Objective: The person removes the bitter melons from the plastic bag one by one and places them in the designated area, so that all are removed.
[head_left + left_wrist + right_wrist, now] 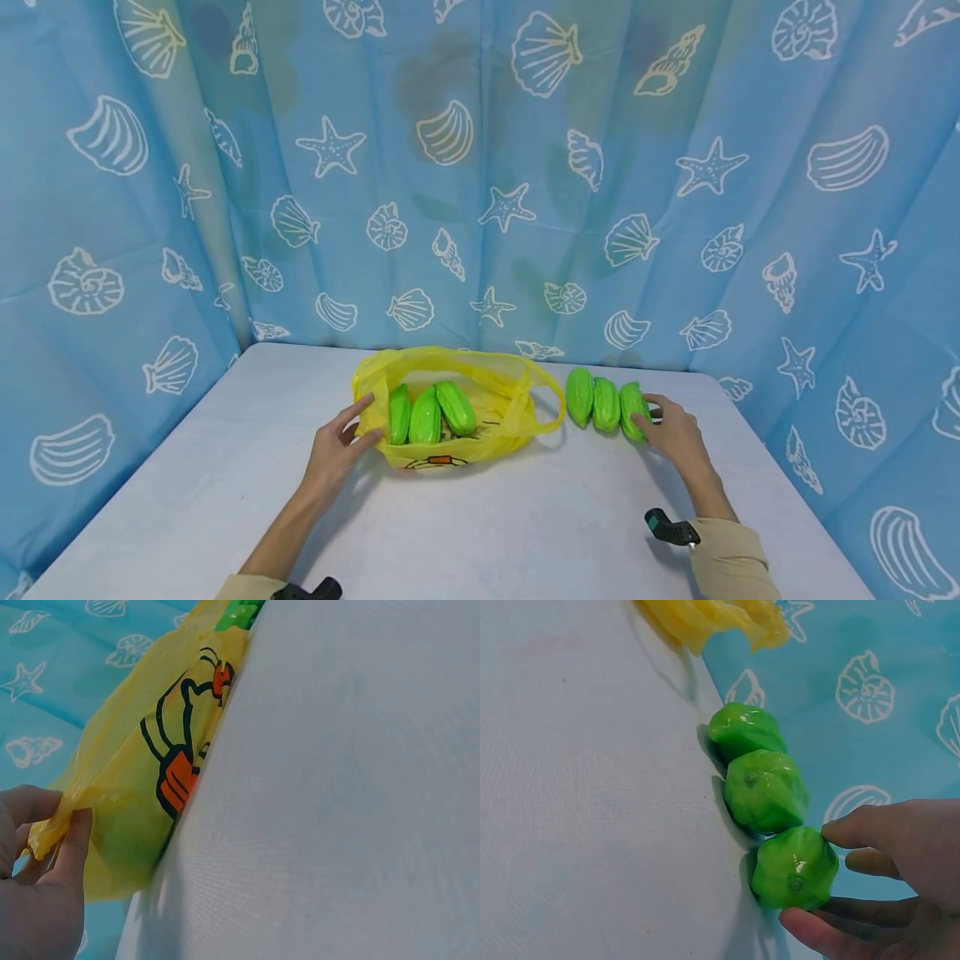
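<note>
My left hand (337, 442) pinches the left edge of a yellow plastic bag (112, 772), thumb and fingers closing on the film. The bag lies on its side with a wide mouth, its front printed in black and orange. Inside it show three green ridged gourd-like vegetables (425, 419). Right of the bag, three more of the same kind stand in a row. My right hand (678, 433) grips the rightmost green vegetable (795, 868), fingers on two sides of it. The middle one (765, 791) sits right beside it, with the far one (746, 731) behind.
A bag handle (555, 404) loops out toward the row of vegetables. Everything rests on a white table (525, 533). Blue curtains (480, 208) with white shell prints hang behind the table and on both sides. Each wrist wears a dark device (671, 527).
</note>
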A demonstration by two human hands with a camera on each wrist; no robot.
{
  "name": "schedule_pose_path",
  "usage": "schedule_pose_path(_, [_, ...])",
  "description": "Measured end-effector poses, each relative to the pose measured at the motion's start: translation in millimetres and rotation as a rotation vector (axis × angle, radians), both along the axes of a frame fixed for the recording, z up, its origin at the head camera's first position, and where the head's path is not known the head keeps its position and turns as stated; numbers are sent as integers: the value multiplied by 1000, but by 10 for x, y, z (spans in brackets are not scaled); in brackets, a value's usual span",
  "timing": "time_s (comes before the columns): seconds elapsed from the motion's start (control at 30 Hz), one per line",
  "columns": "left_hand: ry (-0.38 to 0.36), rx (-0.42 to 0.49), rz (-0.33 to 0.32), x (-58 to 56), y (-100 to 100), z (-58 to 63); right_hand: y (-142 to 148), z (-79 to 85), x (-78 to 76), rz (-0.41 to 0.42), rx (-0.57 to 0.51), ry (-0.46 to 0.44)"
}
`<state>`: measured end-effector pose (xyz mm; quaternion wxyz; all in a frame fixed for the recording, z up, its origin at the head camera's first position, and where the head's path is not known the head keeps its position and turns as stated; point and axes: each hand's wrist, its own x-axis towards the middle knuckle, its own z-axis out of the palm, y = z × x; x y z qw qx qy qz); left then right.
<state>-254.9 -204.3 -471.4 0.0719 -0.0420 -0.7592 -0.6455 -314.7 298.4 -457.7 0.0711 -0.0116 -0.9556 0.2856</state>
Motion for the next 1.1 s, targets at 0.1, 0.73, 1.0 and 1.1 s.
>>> schedule_pose_path(0.1, [1, -7, -2, 3, 6, 7, 6, 11, 17, -6, 12, 7])
schedule_pose_path(0.73, [2, -27, -5, -2, -23, 8, -28, 164, 67, -28, 35, 51])
schedule_pose_path(1.0, [24, -11, -12, 4, -26, 4, -146, 323, 125, 2, 57, 100])
schedule_pose_path(1.1, [21, -9, -8, 3, -23, 14, -233, 400, 168, 21, 57, 125])
